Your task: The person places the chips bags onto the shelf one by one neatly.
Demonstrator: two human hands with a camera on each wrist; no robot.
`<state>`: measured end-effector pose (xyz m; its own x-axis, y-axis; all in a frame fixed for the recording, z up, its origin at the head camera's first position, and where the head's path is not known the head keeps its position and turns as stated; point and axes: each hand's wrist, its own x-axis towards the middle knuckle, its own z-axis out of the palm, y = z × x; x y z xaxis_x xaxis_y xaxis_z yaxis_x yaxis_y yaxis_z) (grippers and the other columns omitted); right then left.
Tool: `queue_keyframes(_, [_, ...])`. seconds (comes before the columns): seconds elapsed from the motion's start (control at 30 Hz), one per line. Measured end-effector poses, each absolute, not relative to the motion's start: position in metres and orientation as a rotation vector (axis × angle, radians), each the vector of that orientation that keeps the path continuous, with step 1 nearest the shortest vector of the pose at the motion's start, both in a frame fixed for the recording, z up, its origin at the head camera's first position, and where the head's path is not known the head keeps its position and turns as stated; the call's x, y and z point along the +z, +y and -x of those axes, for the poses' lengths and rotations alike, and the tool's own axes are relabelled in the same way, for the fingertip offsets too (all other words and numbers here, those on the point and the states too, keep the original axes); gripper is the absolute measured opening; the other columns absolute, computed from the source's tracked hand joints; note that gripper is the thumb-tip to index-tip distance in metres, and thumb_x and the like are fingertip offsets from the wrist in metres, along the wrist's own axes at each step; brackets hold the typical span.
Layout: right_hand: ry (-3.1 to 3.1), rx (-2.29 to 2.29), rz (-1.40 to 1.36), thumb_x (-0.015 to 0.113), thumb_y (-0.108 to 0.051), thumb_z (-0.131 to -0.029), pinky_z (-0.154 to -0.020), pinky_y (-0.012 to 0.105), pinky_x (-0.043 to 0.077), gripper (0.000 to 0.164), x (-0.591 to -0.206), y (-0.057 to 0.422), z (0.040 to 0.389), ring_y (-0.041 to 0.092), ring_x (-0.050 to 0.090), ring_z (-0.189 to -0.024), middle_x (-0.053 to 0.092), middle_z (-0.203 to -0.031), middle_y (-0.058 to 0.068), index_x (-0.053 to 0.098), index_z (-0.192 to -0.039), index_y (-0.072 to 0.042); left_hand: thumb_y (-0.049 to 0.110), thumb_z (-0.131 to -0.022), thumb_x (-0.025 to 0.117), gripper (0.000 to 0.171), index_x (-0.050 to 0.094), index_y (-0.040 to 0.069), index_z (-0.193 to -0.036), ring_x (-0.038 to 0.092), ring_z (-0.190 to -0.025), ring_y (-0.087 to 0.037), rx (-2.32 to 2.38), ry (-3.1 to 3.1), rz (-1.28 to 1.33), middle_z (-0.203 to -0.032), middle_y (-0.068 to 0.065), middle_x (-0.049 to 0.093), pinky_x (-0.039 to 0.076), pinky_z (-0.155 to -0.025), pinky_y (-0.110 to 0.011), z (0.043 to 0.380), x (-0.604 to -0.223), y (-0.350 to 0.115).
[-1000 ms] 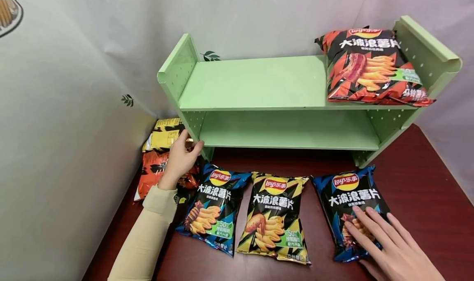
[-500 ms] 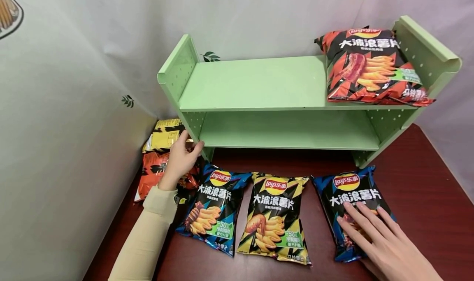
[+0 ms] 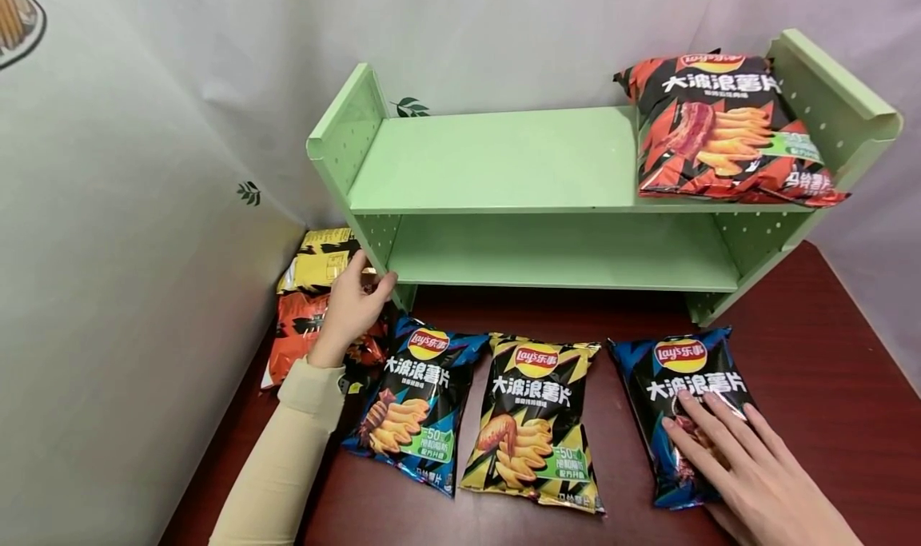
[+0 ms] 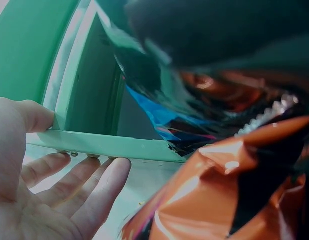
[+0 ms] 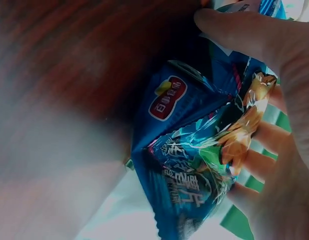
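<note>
My right hand (image 3: 755, 458) holds a blue-and-black bag of potato chips (image 3: 679, 394) at the front right, fingers spread over its face. In the right wrist view the thumb lies on the opposite side of the chip bag (image 5: 184, 140) from the fingers. At the left, my left hand (image 3: 356, 302) grips the edge of the green shelf's (image 3: 496, 162) left side panel. The left wrist view shows the thumb on one side of this panel edge (image 4: 104, 142) and the fingers on the other.
A yellow chip bag (image 3: 532, 422) and another blue one (image 3: 417, 406) lie before the shelf. A red-and-black bag (image 3: 719, 130) sits on the upper right shelf. Behind my left forearm, orange (image 3: 295, 330) and yellow bags (image 3: 316, 270) lie by the wall.
My right hand has slid slightly forward and left over the blue bag, its thumb side dropping under the edge. The bag has shifted a little. The left hand stays on the shelf.
</note>
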<state>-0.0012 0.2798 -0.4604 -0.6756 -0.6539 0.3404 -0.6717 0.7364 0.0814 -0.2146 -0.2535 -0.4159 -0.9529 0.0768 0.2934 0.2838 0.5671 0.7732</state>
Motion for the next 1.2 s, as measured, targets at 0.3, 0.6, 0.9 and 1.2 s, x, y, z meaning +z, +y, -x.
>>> queue_keyframes(0.3, [-2.608, 0.101, -1.023, 0.008, -0.057, -0.105, -0.130, 0.033, -0.011, 0.076, -0.464, 0.277, 0.000, 0.018, 0.004, -0.164, 0.037, -0.164, 0.018, 0.046, -0.157, -0.017, 0.031, -0.102, 0.064, 0.047, 0.053, 0.022, -0.147, 0.075, -0.085, -0.030, -1.315, -2.576, 0.302, -0.120, -0.016, 0.068, 0.059, -0.062, -0.031, 0.215, -0.416, -0.254])
queue_keyframes(0.6, [-2.621, 0.066, -1.001, 0.037, -0.080, -0.096, -0.128, 0.031, -0.014, 0.080, -0.468, 0.276, 0.000, 0.017, -0.006, -0.163, 0.032, -0.167, 0.017, 0.045, -0.157, -0.029, 0.030, -0.101, 0.066, 0.043, 0.055, 0.019, -0.142, 0.076, -0.088, -0.034, -1.342, -2.572, 0.284, -0.114, -0.017, 0.068, 0.059, -0.061, -0.029, 0.216, -0.416, -0.253])
queue_keyframes(0.9, [-2.621, 0.024, -0.956, -0.002, -0.043, -0.111, -0.123, 0.035, -0.019, 0.065, -0.474, 0.273, -0.002, 0.020, -0.007, -0.163, 0.027, -0.170, 0.016, 0.043, -0.156, -0.034, 0.030, -0.101, 0.065, 0.045, 0.053, 0.020, -0.144, 0.075, -0.091, -0.033, -1.353, -2.567, 0.298, -0.120, -0.018, 0.067, 0.059, -0.062, -0.028, 0.216, -0.418, -0.254])
queue_keyframes(1.2, [-2.643, 0.070, -0.970, 0.056, -0.094, -0.070, -0.121, 0.030, -0.019, 0.106, -0.471, 0.277, -0.001, 0.021, -0.006, -0.163, 0.031, -0.167, 0.019, 0.047, -0.155, -0.031, 0.030, -0.101, 0.065, 0.045, 0.053, 0.021, -0.143, 0.075, -0.089, -0.033, -1.356, -2.567, 0.296, -0.116, -0.018, 0.067, 0.058, -0.060, -0.028, 0.217, -0.417, -0.254])
